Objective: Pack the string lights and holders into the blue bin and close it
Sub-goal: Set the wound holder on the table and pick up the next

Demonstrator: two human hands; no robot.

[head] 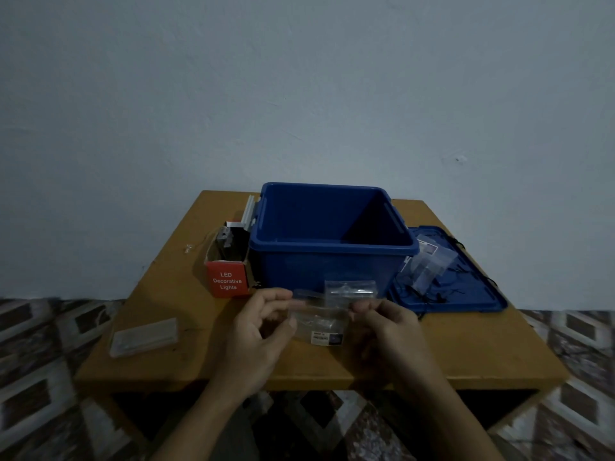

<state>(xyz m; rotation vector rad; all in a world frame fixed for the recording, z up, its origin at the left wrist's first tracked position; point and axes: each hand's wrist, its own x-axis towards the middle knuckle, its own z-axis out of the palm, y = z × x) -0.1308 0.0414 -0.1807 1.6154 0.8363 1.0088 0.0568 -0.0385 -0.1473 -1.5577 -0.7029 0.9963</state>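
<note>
Both of your forearms come into view from the bottom edge, and both are bare: no sleeves, cuffs or gloves show anywhere along them. Your left hand [258, 331] wears no ring, watch or bracelet that can be made out, and your right hand [387, 329] is likewise plain, with an uncovered wrist. The fingernails look short and unpainted, though the dim light and slight blur make fine detail hard to tell.

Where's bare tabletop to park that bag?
Free: front right of the table, below the lid; front left, between the clear case and the left hand. Crowded: the red box against the bin; the lid holds bags and wires.
</note>
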